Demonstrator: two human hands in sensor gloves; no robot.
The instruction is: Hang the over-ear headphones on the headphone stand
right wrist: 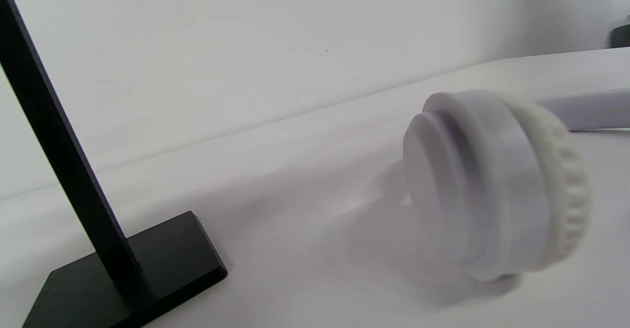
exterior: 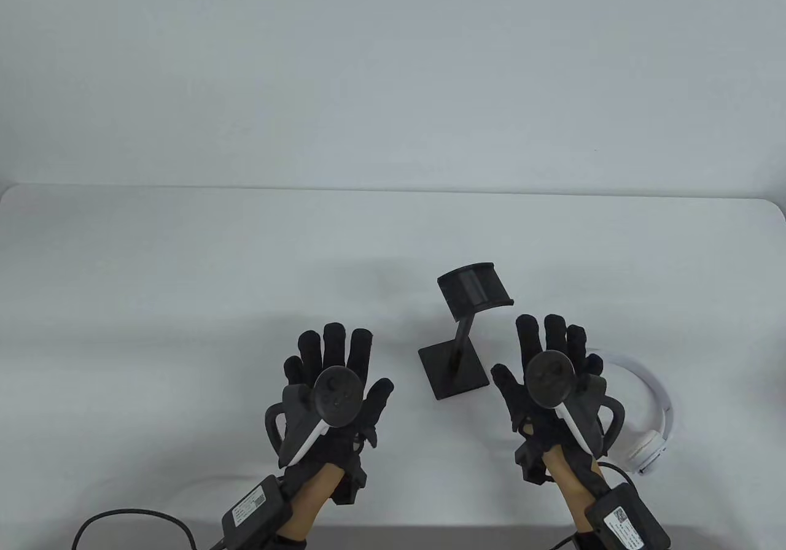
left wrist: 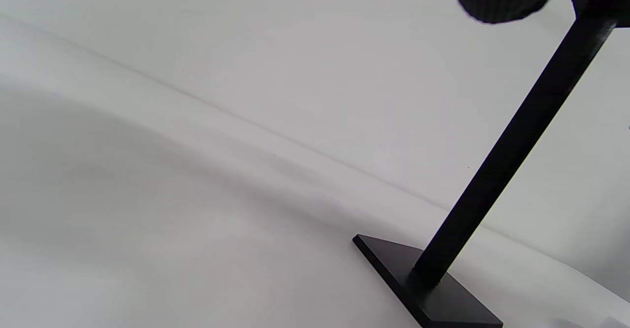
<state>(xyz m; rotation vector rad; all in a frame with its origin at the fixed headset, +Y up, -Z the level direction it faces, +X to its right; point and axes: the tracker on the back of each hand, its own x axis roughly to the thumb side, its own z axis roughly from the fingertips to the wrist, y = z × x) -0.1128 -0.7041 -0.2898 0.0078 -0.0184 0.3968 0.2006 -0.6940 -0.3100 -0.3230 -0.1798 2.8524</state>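
A black headphone stand (exterior: 462, 335) with a square base and a curved top rest stands upright on the white table, between my hands. It also shows in the left wrist view (left wrist: 497, 170) and the right wrist view (right wrist: 59, 155). White over-ear headphones (exterior: 651, 409) lie on the table at the right, partly hidden behind my right hand; one ear cup fills the right wrist view (right wrist: 497, 185). My left hand (exterior: 338, 369) hovers left of the stand, fingers spread, holding nothing. My right hand (exterior: 552, 360) hovers right of the stand, fingers spread, just left of the headphones, holding nothing.
The white table (exterior: 184, 280) reaches back to a white wall. Black cables (exterior: 123, 519) run from the wrist units off the front edge.
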